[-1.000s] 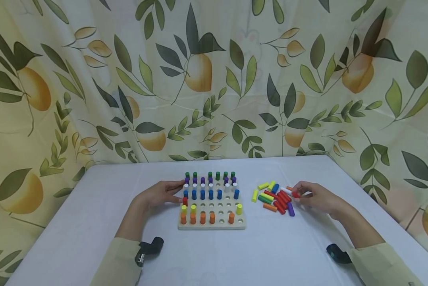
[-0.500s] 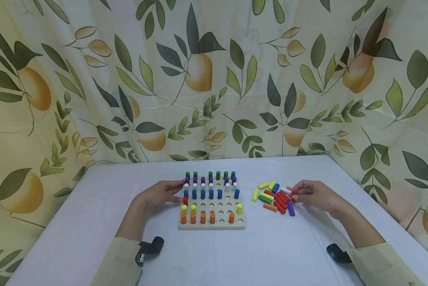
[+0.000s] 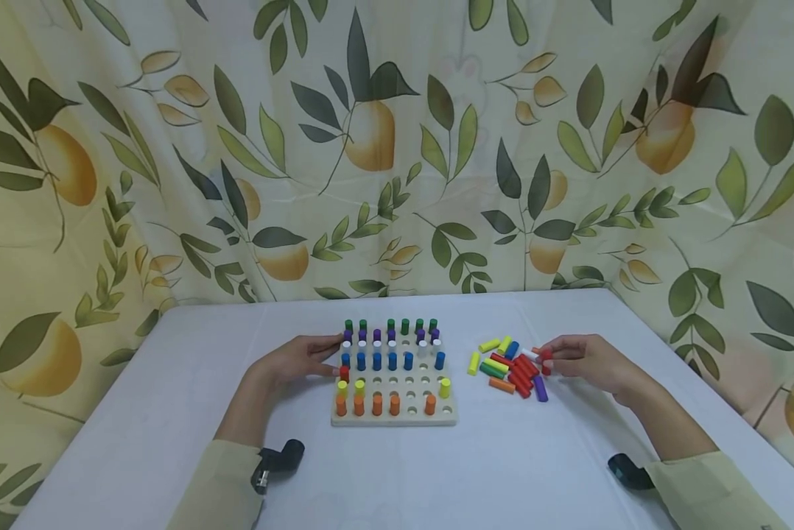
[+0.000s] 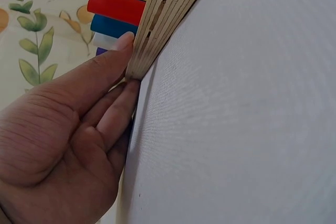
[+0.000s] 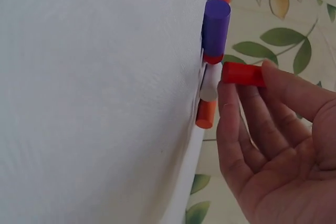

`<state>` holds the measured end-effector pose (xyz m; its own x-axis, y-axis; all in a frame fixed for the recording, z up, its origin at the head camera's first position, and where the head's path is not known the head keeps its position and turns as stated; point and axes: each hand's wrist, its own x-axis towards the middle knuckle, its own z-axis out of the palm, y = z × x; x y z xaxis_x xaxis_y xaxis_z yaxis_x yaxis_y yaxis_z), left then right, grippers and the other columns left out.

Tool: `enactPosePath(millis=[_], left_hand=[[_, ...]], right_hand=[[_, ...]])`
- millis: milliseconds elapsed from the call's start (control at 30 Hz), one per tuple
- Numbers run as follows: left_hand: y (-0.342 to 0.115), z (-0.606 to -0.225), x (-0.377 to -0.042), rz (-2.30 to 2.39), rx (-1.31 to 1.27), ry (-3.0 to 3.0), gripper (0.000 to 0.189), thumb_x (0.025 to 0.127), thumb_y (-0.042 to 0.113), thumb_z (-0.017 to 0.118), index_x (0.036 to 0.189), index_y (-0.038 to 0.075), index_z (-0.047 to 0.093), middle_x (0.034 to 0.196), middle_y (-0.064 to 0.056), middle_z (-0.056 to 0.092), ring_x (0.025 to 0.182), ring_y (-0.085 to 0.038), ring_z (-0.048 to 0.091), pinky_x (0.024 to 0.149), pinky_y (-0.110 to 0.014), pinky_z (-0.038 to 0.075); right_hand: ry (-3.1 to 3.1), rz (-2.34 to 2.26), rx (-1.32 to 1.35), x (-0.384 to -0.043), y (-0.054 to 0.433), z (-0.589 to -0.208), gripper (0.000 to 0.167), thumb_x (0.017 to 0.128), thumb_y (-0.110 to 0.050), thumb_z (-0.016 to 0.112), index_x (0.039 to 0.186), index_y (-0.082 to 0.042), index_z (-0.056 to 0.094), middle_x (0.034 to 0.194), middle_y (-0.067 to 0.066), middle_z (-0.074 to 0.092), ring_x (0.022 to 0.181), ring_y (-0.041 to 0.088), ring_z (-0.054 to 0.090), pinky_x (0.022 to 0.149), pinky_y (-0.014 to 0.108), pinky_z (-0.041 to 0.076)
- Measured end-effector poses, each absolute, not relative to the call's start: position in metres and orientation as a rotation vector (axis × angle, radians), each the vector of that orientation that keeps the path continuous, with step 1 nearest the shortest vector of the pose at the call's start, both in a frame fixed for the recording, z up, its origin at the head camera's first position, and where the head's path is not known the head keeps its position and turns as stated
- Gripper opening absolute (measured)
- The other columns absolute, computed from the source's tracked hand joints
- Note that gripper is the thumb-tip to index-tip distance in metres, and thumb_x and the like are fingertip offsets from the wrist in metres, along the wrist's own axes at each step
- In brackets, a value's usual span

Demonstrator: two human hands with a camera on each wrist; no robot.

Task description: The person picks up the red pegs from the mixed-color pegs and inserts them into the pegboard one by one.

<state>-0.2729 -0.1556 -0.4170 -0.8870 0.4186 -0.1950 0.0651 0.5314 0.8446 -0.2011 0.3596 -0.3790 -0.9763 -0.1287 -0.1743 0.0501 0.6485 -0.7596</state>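
My left hand (image 3: 295,362) rests against the left edge of a wooden pegboard (image 3: 393,421), thumb and fingertips touching its side with the fingers nearly straight. Rows of upright green, purple, white, blue, yellow and orange pegs fill many of its holes. One red peg (image 3: 344,374) stands at the left end of its row, beside my thumb. At the loose pile's right edge, my right hand (image 3: 585,364) pinches another red peg (image 5: 244,74) between thumb and fingers. A white peg (image 5: 211,82) and a purple peg (image 5: 216,27) lie close to that hand.
Loose pegs in mixed colours lie heaped right of the board, among them a yellow peg (image 3: 473,363), an orange peg (image 3: 501,385) and a green peg (image 3: 492,370). A white cloth (image 3: 397,478) covers the table. Behind it hangs a leaf-and-fruit patterned curtain (image 3: 397,206).
The red peg between my right fingers has turned from lying flat to more upright, right at the pile's edge. My left hand keeps its place on the board.
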Motion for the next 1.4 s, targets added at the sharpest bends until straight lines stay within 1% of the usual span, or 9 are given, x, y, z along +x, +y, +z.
enactPosePath(millis=[233, 333, 400, 500, 733, 833, 1000, 1167, 1400], left_hand=[[-0.156, -0.418, -0.271, 1.303, 0.413, 2.408, 0.073, 0.091, 0.012, 0.081, 0.156, 0.012, 0.048, 0.155, -0.006, 0.049, 0.153, -0.028, 0.027, 0.122, -0.056, 0.021], [-0.156, -0.419, -0.272, 1.309, 0.409, 2.412, 0.073, 0.090, 0.012, 0.082, 0.155, 0.012, 0.049, 0.155, -0.006, 0.050, 0.152, -0.028, 0.028, 0.121, -0.057, 0.021], [-0.157, -0.419, -0.271, 1.317, 0.401, 2.409, 0.073, 0.089, 0.012, 0.082, 0.155, 0.012, 0.050, 0.154, -0.006, 0.051, 0.152, -0.028, 0.030, 0.121, -0.057, 0.022], [-0.157, -0.420, -0.270, 1.317, 0.403, 2.405, 0.071, 0.090, 0.013, 0.082, 0.154, 0.009, 0.051, 0.153, -0.008, 0.052, 0.151, -0.030, 0.032, 0.121, -0.057, 0.024], [-0.151, -0.419, -0.271, 1.321, 0.424, 2.408, 0.073, 0.087, 0.010, 0.084, 0.152, 0.006, 0.052, 0.152, -0.011, 0.051, 0.148, -0.028, 0.037, 0.121, -0.054, 0.025], [-0.150, -0.418, -0.270, 1.318, 0.409, 2.413, 0.073, 0.087, 0.010, 0.083, 0.153, 0.007, 0.051, 0.153, -0.010, 0.051, 0.148, -0.028, 0.037, 0.120, -0.054, 0.026], [-0.151, -0.416, -0.269, 1.320, 0.391, 2.410, 0.073, 0.088, 0.010, 0.083, 0.153, 0.008, 0.051, 0.153, -0.010, 0.051, 0.148, -0.027, 0.037, 0.120, -0.053, 0.026], [-0.151, -0.414, -0.269, 1.337, 0.408, 2.398, 0.074, 0.087, 0.009, 0.083, 0.153, 0.005, 0.050, 0.154, -0.011, 0.050, 0.147, -0.026, 0.039, 0.120, -0.052, 0.027], [-0.152, -0.414, -0.270, 1.363, 0.417, 2.386, 0.074, 0.087, 0.008, 0.083, 0.153, 0.004, 0.050, 0.154, -0.012, 0.049, 0.146, -0.027, 0.040, 0.120, -0.052, 0.027]], right_hand=[[2.658, -1.248, -0.089, -0.197, 0.350, -0.371, 0.035, 0.099, -0.019, 0.072, 0.130, -0.003, 0.067, 0.121, 0.012, 0.073, 0.119, 0.036, 0.064, 0.098, 0.066, 0.047], [2.672, -1.259, -0.118, -0.195, 0.341, -0.366, 0.034, 0.097, -0.023, 0.075, 0.125, -0.005, 0.068, 0.120, 0.012, 0.073, 0.120, 0.036, 0.064, 0.099, 0.069, 0.045], [2.672, -1.269, -0.124, -0.194, 0.336, -0.364, 0.034, 0.096, -0.024, 0.077, 0.123, -0.005, 0.069, 0.119, 0.013, 0.074, 0.118, 0.034, 0.065, 0.100, 0.068, 0.045], [2.650, -1.286, -0.113, -0.191, 0.334, -0.364, 0.033, 0.096, -0.021, 0.076, 0.122, -0.003, 0.067, 0.118, 0.014, 0.074, 0.115, 0.033, 0.066, 0.101, 0.069, 0.045], [2.661, -1.261, -0.091, -0.187, 0.333, -0.362, 0.034, 0.097, -0.023, 0.075, 0.122, -0.003, 0.065, 0.114, 0.013, 0.075, 0.113, 0.034, 0.066, 0.096, 0.070, 0.046], [2.675, -1.270, -0.119, -0.188, 0.331, -0.361, 0.034, 0.097, -0.024, 0.075, 0.121, -0.003, 0.066, 0.115, 0.014, 0.074, 0.113, 0.032, 0.067, 0.098, 0.070, 0.045], [2.681, -1.296, -0.155, -0.191, 0.328, -0.358, 0.030, 0.097, -0.021, 0.075, 0.121, -0.003, 0.067, 0.119, 0.015, 0.073, 0.115, 0.031, 0.067, 0.101, 0.069, 0.044], [2.670, -1.315, -0.158, -0.194, 0.324, -0.353, 0.033, 0.098, -0.021, 0.073, 0.125, -0.003, 0.065, 0.121, 0.016, 0.073, 0.115, 0.035, 0.067, 0.100, 0.070, 0.043], [2.690, -1.342, -0.146, -0.198, 0.313, -0.347, 0.040, 0.099, -0.028, 0.073, 0.130, -0.004, 0.065, 0.120, 0.014, 0.073, 0.119, 0.040, 0.063, 0.092, 0.057, 0.051]])
